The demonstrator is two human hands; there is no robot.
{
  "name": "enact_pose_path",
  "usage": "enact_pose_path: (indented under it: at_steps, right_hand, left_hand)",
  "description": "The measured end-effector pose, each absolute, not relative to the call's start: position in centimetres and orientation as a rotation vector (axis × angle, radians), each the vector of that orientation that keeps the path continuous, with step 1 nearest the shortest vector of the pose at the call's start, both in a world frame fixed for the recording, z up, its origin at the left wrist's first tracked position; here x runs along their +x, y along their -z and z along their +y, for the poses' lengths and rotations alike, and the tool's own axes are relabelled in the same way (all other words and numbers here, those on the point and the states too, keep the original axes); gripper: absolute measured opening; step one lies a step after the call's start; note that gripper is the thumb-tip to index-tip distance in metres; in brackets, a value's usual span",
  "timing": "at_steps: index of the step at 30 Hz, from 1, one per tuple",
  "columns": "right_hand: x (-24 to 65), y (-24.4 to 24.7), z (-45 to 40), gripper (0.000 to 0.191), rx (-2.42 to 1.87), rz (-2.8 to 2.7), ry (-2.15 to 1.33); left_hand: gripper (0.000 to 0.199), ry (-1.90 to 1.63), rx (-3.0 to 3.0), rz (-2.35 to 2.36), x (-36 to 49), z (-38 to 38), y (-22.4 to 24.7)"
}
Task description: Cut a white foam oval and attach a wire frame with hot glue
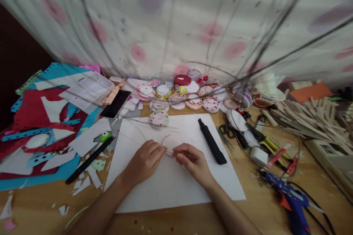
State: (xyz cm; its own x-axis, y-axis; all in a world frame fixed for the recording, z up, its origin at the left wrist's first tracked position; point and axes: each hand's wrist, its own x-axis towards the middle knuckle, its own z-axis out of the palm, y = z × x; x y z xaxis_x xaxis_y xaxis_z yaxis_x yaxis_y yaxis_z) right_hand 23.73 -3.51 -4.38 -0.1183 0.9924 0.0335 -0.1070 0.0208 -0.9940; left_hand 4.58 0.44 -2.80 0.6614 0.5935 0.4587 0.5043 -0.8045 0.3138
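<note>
Over a white sheet of paper [165, 194], my left hand [146, 161] pinches one end of a thin, pale strip [168, 152]. The fingertips of my right hand [193, 161] close on its other end, a short gap from the left. A faint pinkish curve [166, 137] shows just above the fingers; I cannot tell whether it belongs to the strip. Beyond my hands, a round decorated paper piece [159, 118] rests at the sheet's far edge. To the right of my right hand lies a long black tool [211, 141] on the sheet.
Paper scraps [35, 110], a phone [116, 104] and a black pen [89, 159] are at left. Several round decorated pieces [194, 99] line the back. Scissors [227, 130], yellow-black pliers [268, 145], a blue glue gun [286, 191] and wooden sticks [317, 117] lie right.
</note>
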Motion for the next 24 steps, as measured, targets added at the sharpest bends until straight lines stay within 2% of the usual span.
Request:
enact_pose_path:
  at_steps: [6,18,24]
  right_hand:
    - [23.4,5.0,-3.7,0.016,-0.982,-1.323,-1.35]
    - [23.2,5.4,-3.8,0.018,-1.056,-1.405,-1.185]
    - [23.0,5.0,-3.7,0.022,-1.059,-1.314,-1.244]
  left_hand:
    - [0.018,-0.793,2.716,0.815,4.4,0.2,2.6]
    - [0.02,-0.742,2.686,0.877,4.5,0.1,3.6]
    - [0.027,-0.885,2.733,0.833,4.5,0.0,3.9]
